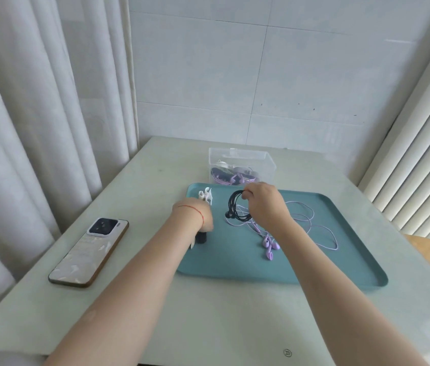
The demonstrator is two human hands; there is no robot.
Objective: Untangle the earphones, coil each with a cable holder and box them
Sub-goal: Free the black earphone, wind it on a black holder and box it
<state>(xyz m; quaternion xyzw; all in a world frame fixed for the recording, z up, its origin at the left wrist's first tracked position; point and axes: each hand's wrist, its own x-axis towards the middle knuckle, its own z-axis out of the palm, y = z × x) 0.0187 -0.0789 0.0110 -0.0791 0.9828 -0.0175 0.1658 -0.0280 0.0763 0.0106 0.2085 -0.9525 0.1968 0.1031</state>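
The picture is bright with soft, pale daylight that seems to come from the right, where the blinds [420, 154] glow white and the far right corner washes out. Shadows are faint; a thin dark one lies under the near edge of the tray [314, 265] and beside the phone [89, 252], and the counter [208, 326] has a gentle shine but no hard glare. The wide lens bends the curtain [23, 128] and blinds outward at the sides, and the whole picture looks a little soft, with the hands slightly blurry.
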